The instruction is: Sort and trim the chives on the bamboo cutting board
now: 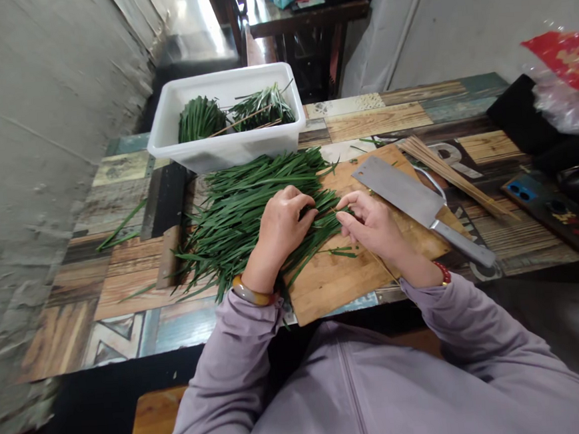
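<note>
A thick heap of long green chives (238,207) lies across the table and onto the left part of a wooden cutting board (319,285). My left hand (287,220) rests on the heap with its fingers curled in around some chives; its fingertips are partly hidden. Just to its right, over the board, my right hand (367,224) pinches a thin bamboo skewer (384,266), whose lower end sticks out beneath the palm. Its point is close to the chive ends, but whether it pierces them I cannot tell. A cleaver (400,191) lies flat on the board, its handle over the right edge.
Behind the heap stands a white plastic tub (234,148) with chive bundles and skewers inside. A bunch of bamboo skewers (451,174) lies right of the cleaver. A phone-like object (552,206) and plastic bags (568,98) are at the far right. A wall borders the left.
</note>
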Demonstrator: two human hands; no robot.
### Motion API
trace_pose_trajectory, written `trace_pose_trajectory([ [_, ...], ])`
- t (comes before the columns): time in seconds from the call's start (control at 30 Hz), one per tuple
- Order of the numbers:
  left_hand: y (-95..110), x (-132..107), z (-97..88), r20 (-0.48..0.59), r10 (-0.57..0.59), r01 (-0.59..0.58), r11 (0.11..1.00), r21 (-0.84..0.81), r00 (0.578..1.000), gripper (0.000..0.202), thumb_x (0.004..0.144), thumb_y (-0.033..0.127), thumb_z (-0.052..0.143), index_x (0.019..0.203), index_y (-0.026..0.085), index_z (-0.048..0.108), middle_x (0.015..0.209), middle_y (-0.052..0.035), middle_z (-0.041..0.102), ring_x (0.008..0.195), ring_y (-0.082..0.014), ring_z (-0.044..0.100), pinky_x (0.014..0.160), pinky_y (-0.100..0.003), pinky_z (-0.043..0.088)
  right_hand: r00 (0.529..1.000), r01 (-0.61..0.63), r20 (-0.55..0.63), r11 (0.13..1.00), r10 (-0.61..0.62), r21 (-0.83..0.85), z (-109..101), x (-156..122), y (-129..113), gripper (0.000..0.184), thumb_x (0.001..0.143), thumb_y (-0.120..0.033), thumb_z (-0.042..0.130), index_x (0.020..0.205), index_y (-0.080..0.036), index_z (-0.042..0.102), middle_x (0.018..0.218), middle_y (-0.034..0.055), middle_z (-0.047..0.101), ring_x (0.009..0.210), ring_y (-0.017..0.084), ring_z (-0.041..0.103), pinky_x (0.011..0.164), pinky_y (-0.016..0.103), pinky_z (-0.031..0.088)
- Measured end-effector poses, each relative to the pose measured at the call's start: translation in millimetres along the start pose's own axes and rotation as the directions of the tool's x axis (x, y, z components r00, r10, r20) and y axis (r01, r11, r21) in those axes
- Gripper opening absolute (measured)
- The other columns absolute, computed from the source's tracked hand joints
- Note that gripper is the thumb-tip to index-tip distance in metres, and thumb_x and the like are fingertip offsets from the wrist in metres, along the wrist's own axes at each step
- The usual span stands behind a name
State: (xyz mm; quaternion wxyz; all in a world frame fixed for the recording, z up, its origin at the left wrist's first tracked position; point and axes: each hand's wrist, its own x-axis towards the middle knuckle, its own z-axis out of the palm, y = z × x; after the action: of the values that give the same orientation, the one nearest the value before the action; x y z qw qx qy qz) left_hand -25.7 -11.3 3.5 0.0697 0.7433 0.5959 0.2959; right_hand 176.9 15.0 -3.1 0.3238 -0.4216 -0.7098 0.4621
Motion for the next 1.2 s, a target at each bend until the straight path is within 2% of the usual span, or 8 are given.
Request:
trace_pose_trajectory([
  [0.13,-1.3,-0.2,2.6,0.010,0.017,-0.017,0.998,0.062,1.000,0.013,0.089,0.020,0.062,0.093,0.016,0.074,0.093,-0.0090,0.065,0.087,-0.0219,0.060,0.078,-0.034,0.048,1.000,0.000,-0.001,1.000,0.000,-0.002,-0.1,-0.1,-1.3,0.012,0.090,-0.033,0.060,0.098,-0.025,0.057,0.059,-0.0049,0.063,0.048,0.014,0.058,0.049,0.026,0.043],
  [0.23,-1.1,0.1,3.8,-0.025,0.032,-0.030,0.997,0.078,0.999,0.017,0.091,0.018,0.056,0.087,0.016,0.073,0.089,-0.0086,0.064,0.083,-0.0203,0.059,0.075,-0.033,0.046,1.000,-0.006,-0.006,1.000,0.006,0.002,0.1,-0.1,-1.4,0.011,0.090,-0.033,0.060,0.097,-0.025,0.057,0.059,-0.0050,0.063,0.048,0.014,0.058,0.049,0.026,0.044],
  [0.43,4.0,1.3,2.3,-0.144,-0.035,0.021,0.995,-0.102,0.989,0.015,0.088,0.013,0.054,0.079,0.017,0.066,0.081,-0.0045,0.062,0.076,-0.0159,0.058,0.069,-0.028,0.044,1.000,-0.011,-0.005,1.000,0.011,0.017,-0.1,0.0,0.5,0.013,0.091,-0.036,0.060,0.098,-0.025,0.057,0.060,-0.0049,0.063,0.048,0.014,0.058,0.048,0.026,0.044],
  [0.7,7.9,0.4,1.4,-0.091,-0.130,0.102,0.960,-0.260,0.987,0.010,0.083,0.012,0.053,0.083,0.019,0.060,0.068,0.0027,0.060,0.061,-0.0117,0.053,0.060,-0.025,0.040,1.000,-0.006,0.014,1.000,0.005,0.015,-0.5,-0.8,0.3,0.018,0.092,-0.038,0.057,0.102,-0.024,0.063,0.060,-0.0050,0.063,0.045,0.013,0.056,0.049,0.026,0.045],
  [1.03,10.4,0.2,1.2,-0.073,-0.091,0.064,0.947,-0.316,0.993,0.008,0.087,0.019,0.059,0.079,0.017,0.062,0.071,0.0016,0.062,0.065,-0.0119,0.055,0.062,-0.024,0.041,1.000,-0.006,0.006,1.000,0.006,0.023,-0.6,-0.7,-0.5,0.017,0.092,-0.038,0.057,0.101,-0.024,0.063,0.060,-0.0050,0.063,0.045,0.012,0.057,0.049,0.026,0.046],
  [1.2,9.9,-0.4,2.4,-0.073,-0.082,0.055,0.950,-0.308,0.994,0.008,0.086,0.016,0.062,0.090,0.017,0.068,0.078,-0.0006,0.068,0.070,-0.0132,0.060,0.067,-0.025,0.046,1.000,-0.003,0.004,1.000,0.003,0.016,-0.7,-0.3,-0.8,0.018,0.092,-0.039,0.057,0.101,-0.024,0.063,0.060,-0.0049,0.063,0.045,0.013,0.057,0.050,0.026,0.046],
])
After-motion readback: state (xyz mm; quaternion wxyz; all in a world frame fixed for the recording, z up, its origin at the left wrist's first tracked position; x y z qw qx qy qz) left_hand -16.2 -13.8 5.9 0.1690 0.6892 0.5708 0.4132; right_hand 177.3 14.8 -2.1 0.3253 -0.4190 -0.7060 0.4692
